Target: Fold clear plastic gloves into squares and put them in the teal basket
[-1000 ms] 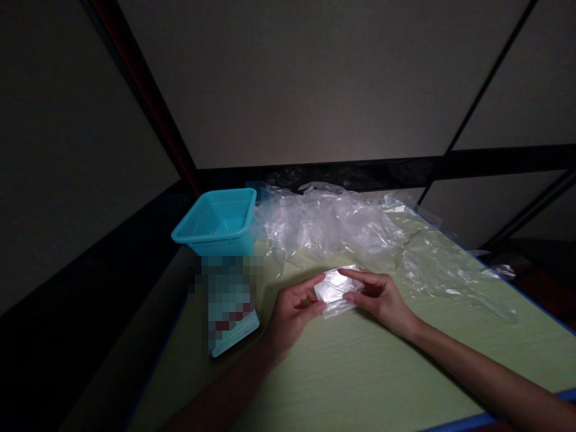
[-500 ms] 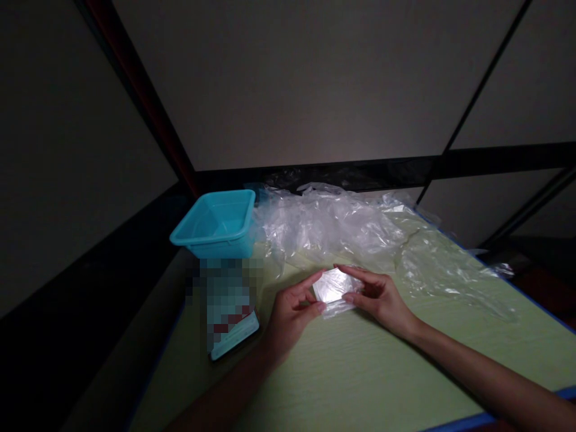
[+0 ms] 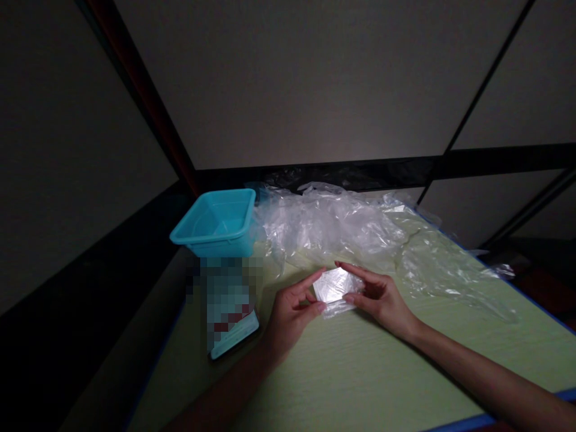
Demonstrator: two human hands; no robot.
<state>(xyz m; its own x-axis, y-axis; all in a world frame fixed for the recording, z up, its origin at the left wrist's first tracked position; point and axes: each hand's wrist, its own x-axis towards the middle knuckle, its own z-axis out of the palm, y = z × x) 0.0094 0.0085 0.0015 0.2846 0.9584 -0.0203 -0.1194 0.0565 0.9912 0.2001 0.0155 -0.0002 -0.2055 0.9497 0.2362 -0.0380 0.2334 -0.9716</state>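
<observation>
A small, flat, shiny packet in clear plastic [image 3: 333, 287] lies between my two hands, over the middle of the table. My left hand [image 3: 290, 312] grips its left edge between thumb and forefinger. At the right side, my right hand [image 3: 380, 297] holds it with the thumb on the near part and the fingers along the far edge. A strip of loose clear film sticks out at the packet's near edge.
A turquoise basin [image 3: 216, 225] stands at the back left. Crumpled clear plastic [image 3: 333, 222] spreads along the back and right of the green table [image 3: 360, 384]. A partly blurred object with a pale teal edge [image 3: 236, 337] lies left of my left hand.
The forefinger of my right hand has lifted slightly at the packet's far edge. Both hands stay in nearly the same place.
</observation>
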